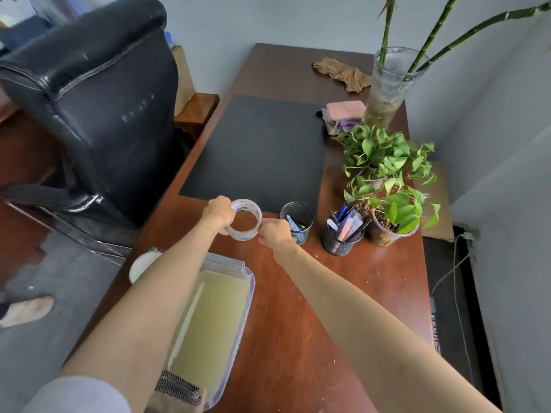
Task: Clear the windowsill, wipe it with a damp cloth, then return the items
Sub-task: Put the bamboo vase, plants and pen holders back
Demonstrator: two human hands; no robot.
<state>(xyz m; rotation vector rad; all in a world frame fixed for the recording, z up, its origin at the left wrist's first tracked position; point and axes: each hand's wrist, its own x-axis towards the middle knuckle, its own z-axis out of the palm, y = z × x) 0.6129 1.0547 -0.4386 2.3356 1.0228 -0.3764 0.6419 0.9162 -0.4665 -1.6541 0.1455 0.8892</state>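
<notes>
A red-brown wooden desk (pixel 343 293) with a dark mat (pixel 256 150) stands against pale blue-grey walls (pixel 268 19). A black leather chair (pixel 98 108) sits left of it on a grey floor (pixel 59 293), a low wooden table (pixel 196 111) behind it; soft, even light

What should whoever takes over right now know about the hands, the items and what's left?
Left hand grips the tape roll; right hand pinches its other side, above the desk.
Nearly empty pen cup, full pen cup, potted plants, glass vase and brown cloth sit on the desk.
Windowsill out of view: cannot tell whether it is wiped.
Likely left: set the tape down, wipe if undone, return the items.
</notes>
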